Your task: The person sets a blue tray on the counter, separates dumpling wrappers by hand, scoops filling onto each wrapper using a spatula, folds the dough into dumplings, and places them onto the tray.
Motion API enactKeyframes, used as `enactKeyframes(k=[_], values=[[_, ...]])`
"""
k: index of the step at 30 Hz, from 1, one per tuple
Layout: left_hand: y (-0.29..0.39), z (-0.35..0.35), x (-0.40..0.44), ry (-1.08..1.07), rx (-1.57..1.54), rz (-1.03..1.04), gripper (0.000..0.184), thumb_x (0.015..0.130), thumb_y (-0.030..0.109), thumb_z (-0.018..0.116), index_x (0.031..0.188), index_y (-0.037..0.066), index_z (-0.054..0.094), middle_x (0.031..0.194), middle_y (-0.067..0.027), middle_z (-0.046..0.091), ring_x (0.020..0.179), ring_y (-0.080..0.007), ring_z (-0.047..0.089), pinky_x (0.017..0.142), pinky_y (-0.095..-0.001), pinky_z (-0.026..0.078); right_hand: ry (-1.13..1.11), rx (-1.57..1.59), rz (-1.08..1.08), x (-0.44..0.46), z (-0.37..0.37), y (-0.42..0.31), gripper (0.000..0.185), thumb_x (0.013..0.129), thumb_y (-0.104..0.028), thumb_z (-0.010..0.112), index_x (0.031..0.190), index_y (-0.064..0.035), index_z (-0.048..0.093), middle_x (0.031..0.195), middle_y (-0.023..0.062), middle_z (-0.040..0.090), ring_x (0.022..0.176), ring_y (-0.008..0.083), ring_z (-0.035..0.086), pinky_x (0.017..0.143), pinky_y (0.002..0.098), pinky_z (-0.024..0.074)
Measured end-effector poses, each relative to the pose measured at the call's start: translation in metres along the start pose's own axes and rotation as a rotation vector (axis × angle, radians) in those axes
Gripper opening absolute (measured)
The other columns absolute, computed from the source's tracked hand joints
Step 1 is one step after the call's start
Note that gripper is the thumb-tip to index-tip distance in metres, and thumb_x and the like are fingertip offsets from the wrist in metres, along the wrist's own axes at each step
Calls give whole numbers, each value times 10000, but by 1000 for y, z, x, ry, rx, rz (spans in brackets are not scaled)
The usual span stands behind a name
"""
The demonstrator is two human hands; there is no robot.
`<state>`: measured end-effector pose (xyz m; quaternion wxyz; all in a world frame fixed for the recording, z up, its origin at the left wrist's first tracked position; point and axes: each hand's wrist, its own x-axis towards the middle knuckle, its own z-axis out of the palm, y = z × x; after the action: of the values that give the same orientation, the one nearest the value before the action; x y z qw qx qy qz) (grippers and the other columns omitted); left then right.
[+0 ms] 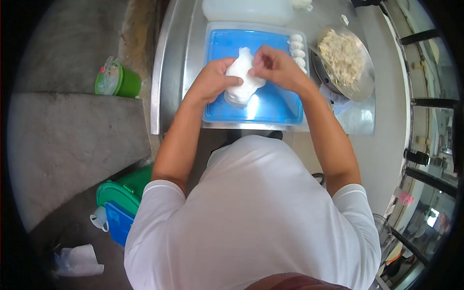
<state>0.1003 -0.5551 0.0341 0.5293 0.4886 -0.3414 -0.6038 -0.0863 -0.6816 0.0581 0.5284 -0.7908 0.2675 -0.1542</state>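
Over the blue tray (212,53), my left hand (214,79) grips the left side of a soft white dough wrapper (243,72), thumb on top. My right hand (280,70) has its fingers curled and pinched at the wrapper's right edge. Below the wrapper, the rounded edge of what looks like a stack of white wrappers (237,100) shows; the rest of it is covered. Along the tray's right side stands a row of several pleated white dumplings (297,46). To the right, a metal bowl (366,77) holds a pale chopped filling (340,55).
A translucent white container (246,10) stands behind the tray on the steel table (169,82). On the floor to the left are a green bucket (129,83) with a plastic bag, a larger green bin (116,193) and a blue board (118,222). Shelving stands at far right.
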Motion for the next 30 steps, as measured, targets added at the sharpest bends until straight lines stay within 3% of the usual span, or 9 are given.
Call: enactKeyframes(k=[1, 5, 7, 10, 13, 22, 25, 29, 30], values=[[2, 1, 0, -34, 26, -8, 459, 778, -47, 691, 1231, -75, 626, 1060, -98, 700, 920, -153, 668, 847, -290, 530, -82, 21, 5, -2, 3, -3, 263, 842, -187, 787, 909, -54, 570, 797, -33, 513, 736, 77, 486, 646, 244, 427], [4, 2, 2, -68, 89, -39, 458, 777, -61, 702, 1228, -48, 624, 1088, -88, 702, 956, -146, 675, 893, -288, 525, -53, -143, 6, -3, 5, -8, 269, 831, -176, 800, 905, -54, 572, 801, -42, 518, 739, 67, 480, 647, 236, 421], [3, 4, 2, 13, 307, 19, 407, 769, -53, 708, 1168, -29, 631, 1046, -79, 697, 932, -138, 663, 867, -281, 521, -49, 22, 51, -3, 6, -3, 261, 831, -162, 800, 900, -51, 574, 799, -42, 517, 732, 68, 474, 644, 236, 420], [6, 6, 1, 45, 560, 88, 356, 770, -43, 711, 1114, -19, 622, 1008, -70, 682, 923, -135, 644, 853, -283, 510, -52, -85, 50, -8, 7, -10, 226, 852, -150, 779, 909, -48, 586, 803, -40, 530, 733, 69, 478, 647, 238, 425], [7, 8, -1, 25, 622, 144, 343, 775, -46, 689, 1108, -27, 609, 1004, -74, 673, 939, -142, 632, 860, -291, 501, -62, -10, 47, -7, 11, -1, 210, 865, -146, 766, 923, -45, 592, 810, -39, 538, 737, 68, 486, 651, 235, 429], [8, 7, -2, 16, 573, 125, 382, 761, -67, 619, 1141, -26, 607, 1043, -73, 662, 965, -145, 628, 879, -289, 489, -85, 174, 83, -8, 11, 5, 207, 857, -113, 759, 955, -44, 590, 819, -36, 535, 756, 65, 491, 676, 226, 433], [2, 6, 0, -4, 462, 134, 378, 759, -67, 610, 1135, -26, 612, 1042, -66, 663, 957, -138, 629, 867, -283, 493, -87, 60, 59, -11, 10, -1, 197, 851, -80, 741, 964, -44, 584, 830, -34, 528, 771, 65, 492, 687, 227, 435], [6, 8, -2, 3, 507, 99, 382, 758, -67, 597, 1138, -29, 615, 1042, -64, 664, 949, -134, 632, 866, -278, 495, -71, 135, 71, -13, 10, 6, 219, 838, -68, 747, 974, -48, 576, 845, -31, 522, 783, 67, 491, 690, 230, 435], [5, 8, -2, 5, 406, 102, 385, 753, -47, 590, 1137, -43, 620, 1028, -94, 677, 948, -157, 636, 863, -296, 497, -75, 103, 95, -15, 9, 2, 217, 838, -62, 743, 975, -49, 575, 851, -31, 524, 785, 68, 492, 693, 231, 437]])
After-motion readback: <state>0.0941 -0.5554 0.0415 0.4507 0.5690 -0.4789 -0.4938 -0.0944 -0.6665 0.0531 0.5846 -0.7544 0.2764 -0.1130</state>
